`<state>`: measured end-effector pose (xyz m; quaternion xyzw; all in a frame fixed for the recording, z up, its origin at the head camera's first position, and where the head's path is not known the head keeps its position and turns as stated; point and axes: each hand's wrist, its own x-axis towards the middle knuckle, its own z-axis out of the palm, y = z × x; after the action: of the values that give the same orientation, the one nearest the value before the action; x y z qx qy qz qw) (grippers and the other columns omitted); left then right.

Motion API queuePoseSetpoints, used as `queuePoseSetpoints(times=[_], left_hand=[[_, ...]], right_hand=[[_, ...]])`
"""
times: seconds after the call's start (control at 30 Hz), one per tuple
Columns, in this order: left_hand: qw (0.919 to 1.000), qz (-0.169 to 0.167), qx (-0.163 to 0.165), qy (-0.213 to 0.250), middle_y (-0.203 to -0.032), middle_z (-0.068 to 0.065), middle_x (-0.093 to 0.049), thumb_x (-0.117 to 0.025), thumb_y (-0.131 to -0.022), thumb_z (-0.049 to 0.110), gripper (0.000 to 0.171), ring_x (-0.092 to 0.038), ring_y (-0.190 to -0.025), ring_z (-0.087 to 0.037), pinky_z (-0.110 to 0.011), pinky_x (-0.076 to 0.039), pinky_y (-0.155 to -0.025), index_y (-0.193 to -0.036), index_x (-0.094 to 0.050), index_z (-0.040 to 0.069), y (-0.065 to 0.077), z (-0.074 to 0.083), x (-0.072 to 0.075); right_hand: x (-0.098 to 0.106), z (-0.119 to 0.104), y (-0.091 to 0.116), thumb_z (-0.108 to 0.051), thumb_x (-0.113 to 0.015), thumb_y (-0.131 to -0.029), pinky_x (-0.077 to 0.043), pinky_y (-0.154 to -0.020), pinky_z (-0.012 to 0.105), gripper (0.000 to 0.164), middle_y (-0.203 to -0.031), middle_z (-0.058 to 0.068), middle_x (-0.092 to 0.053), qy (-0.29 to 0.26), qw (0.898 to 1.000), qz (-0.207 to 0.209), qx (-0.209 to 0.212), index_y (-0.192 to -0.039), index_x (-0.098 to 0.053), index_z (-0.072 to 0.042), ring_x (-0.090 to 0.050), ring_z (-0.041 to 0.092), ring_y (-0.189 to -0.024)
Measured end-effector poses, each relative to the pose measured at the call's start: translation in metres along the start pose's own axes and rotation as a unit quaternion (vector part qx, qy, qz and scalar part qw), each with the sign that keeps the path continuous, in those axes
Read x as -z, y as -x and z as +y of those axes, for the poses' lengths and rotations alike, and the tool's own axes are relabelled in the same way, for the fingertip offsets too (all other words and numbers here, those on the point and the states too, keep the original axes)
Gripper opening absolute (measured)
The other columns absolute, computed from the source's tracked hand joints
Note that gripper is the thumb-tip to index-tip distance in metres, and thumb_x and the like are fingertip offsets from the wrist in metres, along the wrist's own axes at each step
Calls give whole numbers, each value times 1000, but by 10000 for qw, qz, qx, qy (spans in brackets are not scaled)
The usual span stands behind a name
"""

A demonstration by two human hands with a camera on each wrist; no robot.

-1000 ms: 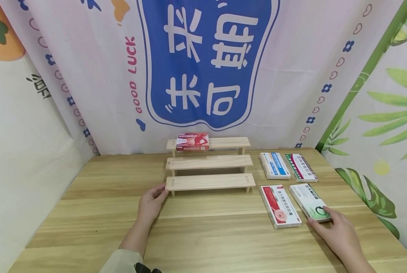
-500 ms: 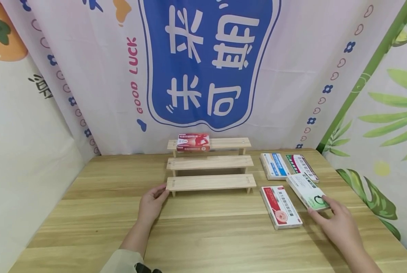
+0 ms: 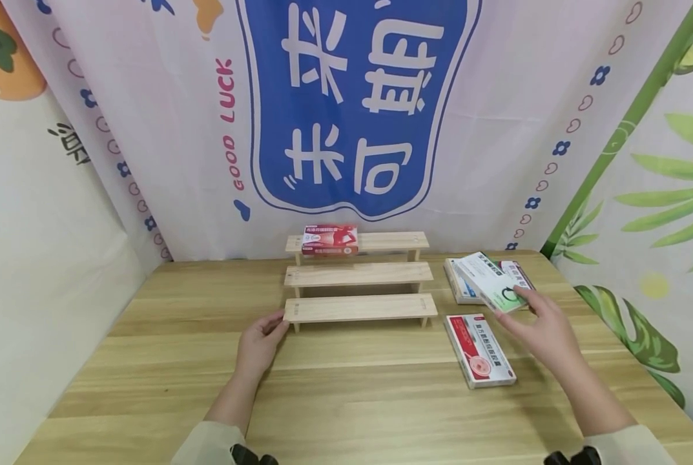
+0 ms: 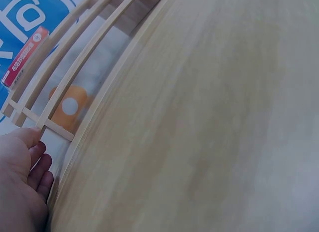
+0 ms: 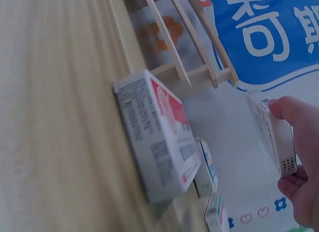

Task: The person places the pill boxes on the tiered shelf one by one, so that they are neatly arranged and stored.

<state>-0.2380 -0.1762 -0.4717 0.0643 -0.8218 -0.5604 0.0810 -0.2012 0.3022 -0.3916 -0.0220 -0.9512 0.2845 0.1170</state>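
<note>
In my right hand [image 3: 544, 329] is a white and green medicine box [image 3: 491, 282], pinched by its near end between thumb and fingers. It is raised above the table and overlaps a blue and white medicine box [image 3: 465, 292] and a maroon and white medicine box [image 3: 516, 274] in the head view. My left hand [image 3: 259, 345] holds the front left corner of a three-step wooden stand [image 3: 360, 309], thumb against the end of the lowest step [image 4: 65, 90]. A red medicine box [image 3: 330, 239] sits at the left of the top step.
Nearer than the other boxes, a red and white medicine box [image 3: 480, 352] lies flat right of the stand. The wood-grain table [image 3: 334, 413] ends at a printed cloth backdrop [image 3: 346, 110] behind the stand. A leaf-patterned cloth [image 3: 666, 213] hangs at the right.
My right hand has lifted the white and green medicine box off the table and carried it away from me and leftward, over the back boxes. The left hand stays at the stand's corner.
</note>
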Motion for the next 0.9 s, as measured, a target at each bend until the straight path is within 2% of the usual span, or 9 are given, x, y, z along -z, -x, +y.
queuePoseSetpoints(times=[0.13, 0.33, 0.47, 0.7, 0.9], left_hand=[[10000, 2, 9, -19, -129, -17, -65, -61, -97, 17, 33, -62, -120, -30, -43, -51, -103, -127, -63, 3, 0, 1, 0], [10000, -3, 51, -10, -130, -17, -64, -62, -96, 17, 33, -61, -121, -31, -44, -50, -104, -127, -63, 4, -1, 2, 0], [10000, 19, 72, 7, -129, -17, -65, -62, -96, 17, 33, -61, -121, -30, -43, -50, -103, -126, -63, 4, -1, 1, 0], [10000, 39, 1, 4, -127, -18, -66, -63, -95, 16, 32, -63, -118, -31, -40, -52, -101, -124, -64, 2, 0, 1, 1], [9999, -23, 74, 85, -128, -16, -66, -63, -95, 16, 31, -63, -119, -29, -39, -52, -101, -125, -64, 4, 1, 1, 1]], right_hand=[[-2, -15, -15, -52, -66, -88, -34, -101, 73, 81, -148, 32, -38, -49, 9998, -128, 175, -147, -40, -3, -37, 54, -131], [-11, -37, -35, -56, -64, -88, -40, -102, 68, 83, -150, 30, -37, -169, 9987, -367, 307, -149, -38, -5, -40, 51, -131], [-19, -53, -48, -54, -65, -88, -35, -107, 67, 82, -152, 27, -35, -273, 9976, -522, 356, -149, -38, -6, -34, 49, -137], [-35, -77, -65, -56, -66, -87, -37, -108, 64, 80, -152, 23, -39, -297, 9961, -623, 550, -148, -42, -9, -38, 45, -136], [-51, -93, -75, -47, -71, -85, -42, -106, 61, 77, -148, 24, -42, -587, 9929, -734, 729, -145, -44, -7, -45, 45, -130]])
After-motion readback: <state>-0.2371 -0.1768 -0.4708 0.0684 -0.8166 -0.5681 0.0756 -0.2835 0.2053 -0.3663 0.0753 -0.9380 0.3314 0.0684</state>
